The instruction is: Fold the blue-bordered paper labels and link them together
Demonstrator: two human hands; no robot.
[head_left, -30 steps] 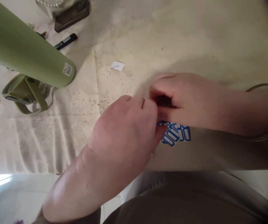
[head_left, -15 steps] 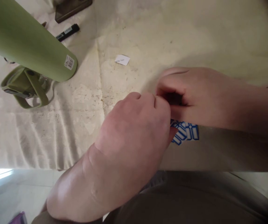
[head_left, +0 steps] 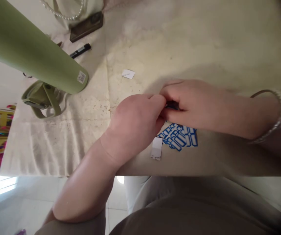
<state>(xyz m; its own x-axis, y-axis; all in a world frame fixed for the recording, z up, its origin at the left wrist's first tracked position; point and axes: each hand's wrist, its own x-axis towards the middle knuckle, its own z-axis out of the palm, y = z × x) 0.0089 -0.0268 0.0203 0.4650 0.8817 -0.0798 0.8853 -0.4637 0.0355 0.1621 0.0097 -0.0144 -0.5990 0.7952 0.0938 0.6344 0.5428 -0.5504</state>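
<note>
My left hand [head_left: 139,120] and my right hand [head_left: 191,104] meet over the cloth-covered table, fingertips together. Both are closed in a pinch, and whatever lies between the fingers is hidden behind the knuckles. Just below them lies a loose pile of blue-edged white paper labels [head_left: 179,135]. A small white paper slip [head_left: 156,148] with some print along its lower end rests by the pile, under my left wrist side. Farther off, another printed paper scrap [head_left: 128,74] lies flat on the cloth.
A tall green bottle [head_left: 45,55] stands at the left, with a green strapped lid [head_left: 41,99] beside it. Behind are a black marker [head_left: 81,51], a dark phone [head_left: 86,26] and a bag with a pearl handle [head_left: 67,14]. The table's front edge [head_left: 204,176] runs close to my body.
My view has shifted, so more of the label pile and the white slip beside it now show. My left hand has turned slightly; both hands stay together with fingers pinched.
</note>
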